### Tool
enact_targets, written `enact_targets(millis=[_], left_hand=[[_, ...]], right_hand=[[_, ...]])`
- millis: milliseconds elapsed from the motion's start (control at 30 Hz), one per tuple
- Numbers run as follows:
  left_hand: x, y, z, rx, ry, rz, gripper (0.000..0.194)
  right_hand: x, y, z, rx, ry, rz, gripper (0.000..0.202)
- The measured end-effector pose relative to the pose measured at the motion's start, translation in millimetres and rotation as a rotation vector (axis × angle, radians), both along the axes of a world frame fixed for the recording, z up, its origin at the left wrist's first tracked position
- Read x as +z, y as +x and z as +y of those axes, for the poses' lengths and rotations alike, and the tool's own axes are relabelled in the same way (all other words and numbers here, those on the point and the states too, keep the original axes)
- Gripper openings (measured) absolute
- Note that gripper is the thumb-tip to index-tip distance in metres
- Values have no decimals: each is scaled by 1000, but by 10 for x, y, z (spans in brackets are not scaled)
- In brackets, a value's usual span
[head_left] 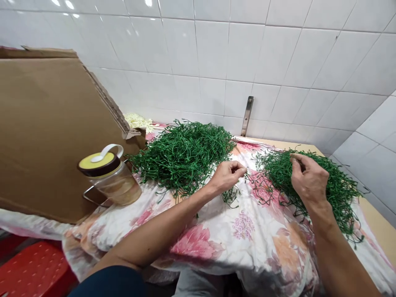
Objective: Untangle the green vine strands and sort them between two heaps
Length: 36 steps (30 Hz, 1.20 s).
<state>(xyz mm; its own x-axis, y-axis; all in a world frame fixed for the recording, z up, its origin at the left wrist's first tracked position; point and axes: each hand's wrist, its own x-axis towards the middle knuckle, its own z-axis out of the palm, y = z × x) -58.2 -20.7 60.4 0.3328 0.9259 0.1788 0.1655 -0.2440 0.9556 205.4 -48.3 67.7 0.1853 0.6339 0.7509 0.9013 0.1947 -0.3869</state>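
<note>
A large heap of thin green artificial stems (185, 152) with small knobbed ends lies on the flowered cloth. A second heap of green stems (335, 177) spreads at the right. My left hand (227, 176) is between the heaps, thumb and forefinger pinched together. A small green stem (246, 176) shows at its fingertips, and a few loose stems (229, 197) lie beneath it. Above the near left side of the right heap is my right hand (310, 178), fingers curled and thumb against forefinger. Whatever it may hold there is too small to make out.
A clear jar with a yellow and brown lid (113, 181) stands at the left, before a big cardboard box (52, 132). Pale yellow pieces (137, 121) lie behind the box. A metal strip (247, 116) rises against the tiled wall. Lower left is a red stool (37, 270).
</note>
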Motion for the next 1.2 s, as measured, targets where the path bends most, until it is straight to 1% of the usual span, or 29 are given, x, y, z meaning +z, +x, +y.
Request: enact_targets(millis=[100, 167, 300, 367, 400, 467, 533, 567, 633, 733, 967, 1067, 1200], left_hand=[[20, 32, -34, -22, -64, -80, 25], [28, 44, -48, -43, -86, -125, 27], [28, 49, -58, -69, -94, -143, 29], [26, 51, -65, -76, -97, -136, 30], [25, 52, -69, -78, -94, -132, 31], [19, 57, -78, -71, -74, -123, 32], [10, 60, -83, -39, -41, -111, 33], [3, 62, -84, -19, -22, -101, 32], [-8, 64, -86, 12, 10, -72, 30], [-15, 69, -93, 15, 36, -35, 28], [21, 81, -134, -10, 18, -28, 27], [23, 76, -137, -20, 4, -35, 28], [2, 66, -118, -14, 45, -3, 27]], right_hand=[[-11, 81, 4, 13, -28, -121, 40], [12, 27, -38, 78, -11, -136, 42], [74, -264, -172, 264, 41, -6, 33], [68, -431, -219, 362, 20, 38, 28], [51, -507, -234, 426, -37, 75, 27], [0, -639, -248, 573, -217, 190, 21], [-57, -734, -250, 653, -362, 296, 17], [-80, -767, -248, 668, -405, 327, 17], [-109, -804, -240, 663, -437, 385, 17], [-123, -802, -215, 659, -473, 486, 21], [-170, -721, -137, 786, -649, 689, 30], [-153, -689, -140, 772, -598, 632, 28], [-112, -674, -173, 637, -363, 342, 16]])
